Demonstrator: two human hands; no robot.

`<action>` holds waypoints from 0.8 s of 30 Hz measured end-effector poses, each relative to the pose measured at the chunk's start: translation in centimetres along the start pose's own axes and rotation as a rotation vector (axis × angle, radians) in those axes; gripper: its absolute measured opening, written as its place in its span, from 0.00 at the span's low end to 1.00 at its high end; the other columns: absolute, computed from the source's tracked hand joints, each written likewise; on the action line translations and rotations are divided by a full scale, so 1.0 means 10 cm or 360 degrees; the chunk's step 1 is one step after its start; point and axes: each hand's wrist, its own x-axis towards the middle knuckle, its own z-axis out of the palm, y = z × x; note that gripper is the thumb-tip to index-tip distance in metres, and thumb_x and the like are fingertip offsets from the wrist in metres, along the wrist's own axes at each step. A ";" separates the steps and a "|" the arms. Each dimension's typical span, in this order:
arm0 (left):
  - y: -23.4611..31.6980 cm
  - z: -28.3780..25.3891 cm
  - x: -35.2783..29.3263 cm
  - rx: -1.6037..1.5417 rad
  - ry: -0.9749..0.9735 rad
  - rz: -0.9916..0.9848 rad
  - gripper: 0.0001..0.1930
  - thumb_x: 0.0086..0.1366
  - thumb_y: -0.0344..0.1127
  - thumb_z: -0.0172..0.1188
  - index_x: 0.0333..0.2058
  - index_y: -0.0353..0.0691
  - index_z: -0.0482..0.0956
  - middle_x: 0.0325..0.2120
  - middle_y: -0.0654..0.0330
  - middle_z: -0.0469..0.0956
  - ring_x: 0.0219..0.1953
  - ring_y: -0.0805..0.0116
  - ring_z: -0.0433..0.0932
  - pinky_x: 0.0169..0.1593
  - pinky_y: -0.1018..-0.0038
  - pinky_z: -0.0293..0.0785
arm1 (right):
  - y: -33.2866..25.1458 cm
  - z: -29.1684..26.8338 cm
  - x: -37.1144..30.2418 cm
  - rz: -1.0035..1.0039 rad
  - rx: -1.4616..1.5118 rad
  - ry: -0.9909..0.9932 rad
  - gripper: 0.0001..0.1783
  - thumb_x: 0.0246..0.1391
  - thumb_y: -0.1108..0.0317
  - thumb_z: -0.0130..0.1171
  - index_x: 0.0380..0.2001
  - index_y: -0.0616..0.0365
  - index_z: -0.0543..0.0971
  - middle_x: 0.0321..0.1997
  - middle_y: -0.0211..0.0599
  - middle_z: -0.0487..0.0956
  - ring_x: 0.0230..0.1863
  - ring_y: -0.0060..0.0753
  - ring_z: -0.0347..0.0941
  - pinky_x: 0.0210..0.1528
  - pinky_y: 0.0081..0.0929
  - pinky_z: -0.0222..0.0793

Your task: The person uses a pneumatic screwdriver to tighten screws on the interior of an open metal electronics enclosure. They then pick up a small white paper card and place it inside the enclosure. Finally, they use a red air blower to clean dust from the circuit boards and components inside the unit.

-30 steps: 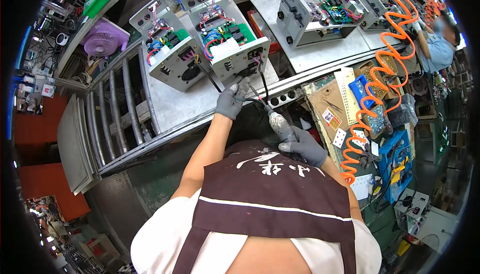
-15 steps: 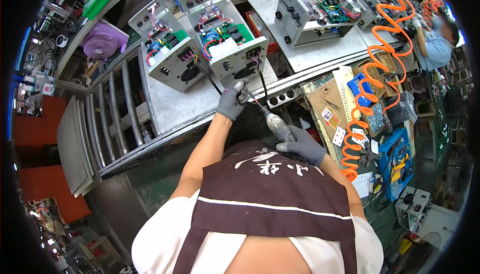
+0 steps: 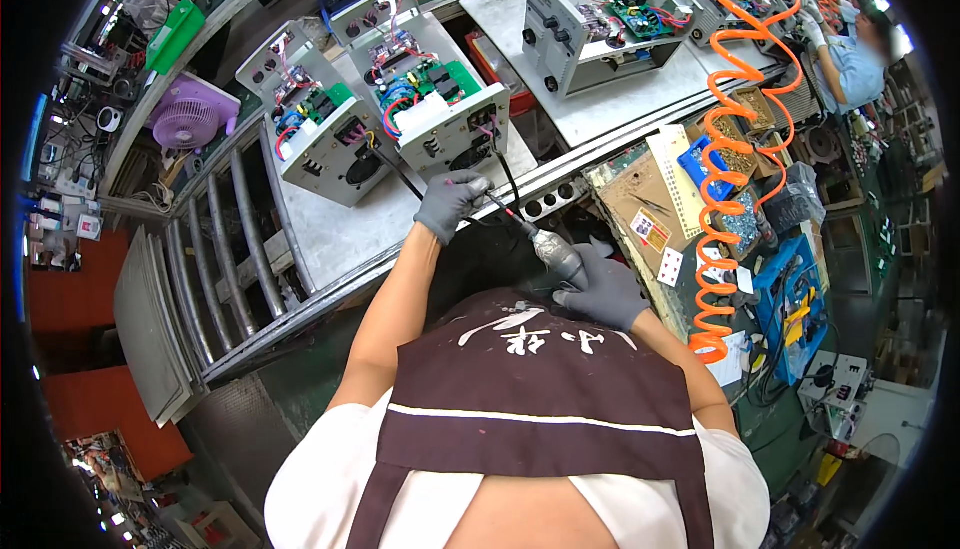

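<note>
My right hand [image 3: 606, 289], in a grey glove, is wrapped round the body of a power screwdriver [image 3: 556, 253]. Its long bit points up and left toward my left hand [image 3: 448, 207]. That hand, also gloved in grey, has its fingers pinched together near the bit's tip; what they hold is too small to make out. Just beyond it stands an open grey device chassis [image 3: 452, 134] with a green circuit board and coloured wires. A black cable hangs from its panel close to my hands. A second open chassis [image 3: 335, 154] stands to its left.
Metal rollers [image 3: 232, 234] run left of the bench. Another chassis [image 3: 590, 34] is on the bench at the far right. An orange coiled hose [image 3: 716, 214] hangs over the right-hand worktable, which holds a blue parts bin [image 3: 706, 165]. A co-worker [image 3: 850, 64] is at the upper right.
The view has shifted, moving the chassis left and slightly down in the picture. My left hand has moved left with them. The screwdriver stays in my right hand.
</note>
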 end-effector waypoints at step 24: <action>-0.24 0.23 0.49 -0.0631 0.0423 0.0177 0.16 0.62 0.47 0.52 0.31 0.40 0.77 0.14 0.69 0.66 0.14 0.81 0.60 0.17 0.84 0.52 | 0.24 0.16 0.27 -0.0192 0.1503 -0.0062 0.28 0.39 0.58 0.66 0.42 0.60 0.70 0.27 0.28 0.71 0.24 0.18 0.68 0.25 0.17 0.64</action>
